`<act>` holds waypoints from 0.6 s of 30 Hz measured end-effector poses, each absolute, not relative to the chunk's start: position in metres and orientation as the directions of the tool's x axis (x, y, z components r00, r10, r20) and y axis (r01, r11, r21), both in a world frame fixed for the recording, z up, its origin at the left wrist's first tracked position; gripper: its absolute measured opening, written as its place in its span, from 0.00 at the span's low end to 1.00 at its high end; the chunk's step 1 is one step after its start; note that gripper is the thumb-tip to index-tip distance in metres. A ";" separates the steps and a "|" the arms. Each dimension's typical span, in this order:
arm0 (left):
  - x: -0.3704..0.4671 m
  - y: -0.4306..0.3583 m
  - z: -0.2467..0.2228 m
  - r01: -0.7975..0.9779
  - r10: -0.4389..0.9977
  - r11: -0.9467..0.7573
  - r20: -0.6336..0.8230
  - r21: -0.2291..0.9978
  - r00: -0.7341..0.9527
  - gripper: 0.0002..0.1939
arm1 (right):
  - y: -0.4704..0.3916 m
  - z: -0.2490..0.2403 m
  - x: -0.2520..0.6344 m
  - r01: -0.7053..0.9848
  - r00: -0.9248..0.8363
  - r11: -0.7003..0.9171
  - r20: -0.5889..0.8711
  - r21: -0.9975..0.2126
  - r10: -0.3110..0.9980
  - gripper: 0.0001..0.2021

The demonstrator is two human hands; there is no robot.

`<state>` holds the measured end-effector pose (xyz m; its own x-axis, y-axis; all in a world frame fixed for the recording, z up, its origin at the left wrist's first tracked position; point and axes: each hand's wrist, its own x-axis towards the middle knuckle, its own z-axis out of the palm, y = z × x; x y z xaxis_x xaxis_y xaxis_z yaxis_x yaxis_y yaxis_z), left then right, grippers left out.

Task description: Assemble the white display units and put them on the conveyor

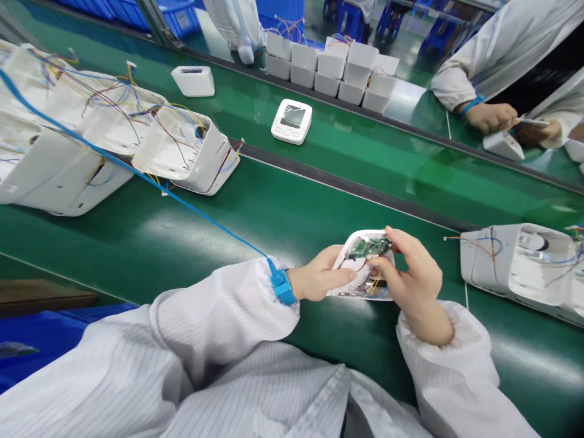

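A white plastic housing (343, 263) is tilted in front of me above the green bench, its inside facing up. My left hand (322, 275) is closed around its left edge, thumb lying over the rim. Inside sits a green circuit board (370, 246), with red, yellow and blue wires (375, 285) below it. My right hand (413, 274) is closed at the board's right side, thumb and fingers pinching near its edge; the exact spot they grip is partly hidden. A blue wrist strap (281, 285) with a cord circles my left wrist.
White housings with loose wires (182, 146) crowd the left bench; more housings (538, 261) stand at right. On the belt (392, 152) lie a finished-looking display unit (292, 121) and a white shell (194, 81). Opposite, a co-worker's hands (497, 118) hold a white part. The blue cord crosses the left side.
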<state>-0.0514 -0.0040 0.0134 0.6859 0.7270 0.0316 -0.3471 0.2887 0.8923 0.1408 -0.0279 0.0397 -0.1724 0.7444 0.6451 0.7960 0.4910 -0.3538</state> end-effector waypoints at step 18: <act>-0.071 0.039 0.031 -0.029 0.857 -0.387 0.371 0.922 0.358 0.33 | -0.030 0.049 0.138 0.688 -0.106 0.539 0.667 -0.486 0.738 0.04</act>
